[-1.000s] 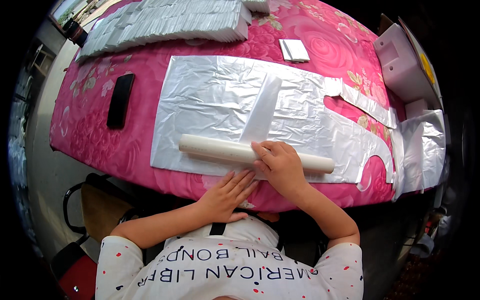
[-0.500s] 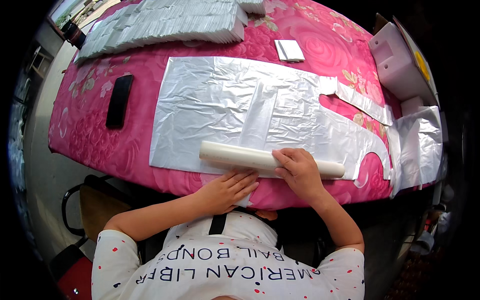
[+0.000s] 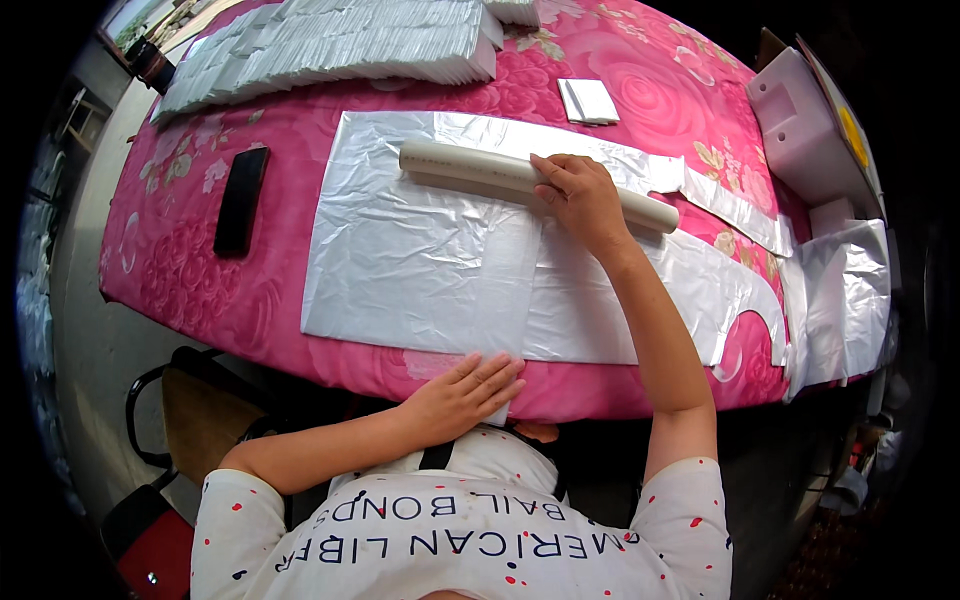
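A thin, silvery-white plastic sheet [image 3: 420, 270] lies flat and wrinkled on the table, with curved cut-outs and strap-like strips at its right end. Across its far half rests a long off-white plastic pipe [image 3: 460, 166], slanting down to the right. The fingers of my right hand [image 3: 585, 200] are closed over the pipe right of its middle. My left hand [image 3: 462, 398] lies flat at the table's near edge, fingers stretched out, just below the sheet. A bit of whitish film [image 3: 498, 414] shows beside that palm; how far it runs under the hand is hidden.
A pink flowered cloth covers the table [image 3: 180, 250]. A black phone [image 3: 241, 202] lies left of the sheet. Folded white packets [image 3: 350, 45] are stacked at the far left, one small folded packet [image 3: 588, 101] apart. A white foam box [image 3: 805, 120] and more film [image 3: 840, 300] are at the right.
My right hand has pushed the pipe away from me, from the sheet's near edge to its far half. The raised fold in the sheet's middle now looks flatter. My left hand has barely moved.
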`<state>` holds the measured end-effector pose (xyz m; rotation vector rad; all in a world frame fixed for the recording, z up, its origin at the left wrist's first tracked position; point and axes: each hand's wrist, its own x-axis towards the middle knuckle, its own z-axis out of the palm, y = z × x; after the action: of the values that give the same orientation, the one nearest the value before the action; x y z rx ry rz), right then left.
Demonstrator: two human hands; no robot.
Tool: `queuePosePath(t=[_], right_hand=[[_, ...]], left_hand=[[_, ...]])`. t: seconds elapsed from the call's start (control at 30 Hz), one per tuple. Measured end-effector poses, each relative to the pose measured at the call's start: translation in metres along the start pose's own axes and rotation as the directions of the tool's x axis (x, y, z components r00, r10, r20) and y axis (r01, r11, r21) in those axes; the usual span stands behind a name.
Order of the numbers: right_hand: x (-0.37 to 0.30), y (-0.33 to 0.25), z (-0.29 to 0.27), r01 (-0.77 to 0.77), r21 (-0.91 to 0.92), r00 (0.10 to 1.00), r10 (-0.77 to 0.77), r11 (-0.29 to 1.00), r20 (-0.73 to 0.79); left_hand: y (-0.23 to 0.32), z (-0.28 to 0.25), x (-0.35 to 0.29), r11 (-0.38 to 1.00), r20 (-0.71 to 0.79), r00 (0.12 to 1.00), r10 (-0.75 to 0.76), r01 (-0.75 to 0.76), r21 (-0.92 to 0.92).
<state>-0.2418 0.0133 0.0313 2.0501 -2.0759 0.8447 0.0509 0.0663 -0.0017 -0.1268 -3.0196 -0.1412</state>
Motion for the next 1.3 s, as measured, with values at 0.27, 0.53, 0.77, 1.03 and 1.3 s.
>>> queuePosePath(t=[0.27,0.53,0.77,1.03,1.3], right_hand=[[-0.051,-0.048,-0.02,0.106,0.295,0.953,-0.182,0.95,0.243],[-0.112,-0.102,-0.023,0.073,0.329,0.914,-0.195,0.942,0.356],[-0.115,-0.1,-0.019,0.085,0.192,0.979,-0.118,0.978,0.166],[-0.083,-0.089,-0.024,-0.599,0.333,0.779,0.433,0.729,0.454],[-0.056,-0.077,-0.024,-0.849,0.324,0.509,0.486,0.417,0.711]], left_hand=[[-0.017,-0.012,-0.016,0.969,-0.084,0.994,0.065,-0.083,-0.232],[-0.04,-0.021,-0.015,0.868,-0.302,0.95,0.075,-0.211,-0.45],[-0.061,-0.038,0.009,0.924,-0.138,0.984,-0.116,0.056,-0.378],[-0.071,-0.041,0.021,0.602,0.006,0.905,-0.425,0.287,-0.745],[-0.051,-0.023,0.042,0.883,-0.157,0.916,-0.368,0.291,-0.369]])
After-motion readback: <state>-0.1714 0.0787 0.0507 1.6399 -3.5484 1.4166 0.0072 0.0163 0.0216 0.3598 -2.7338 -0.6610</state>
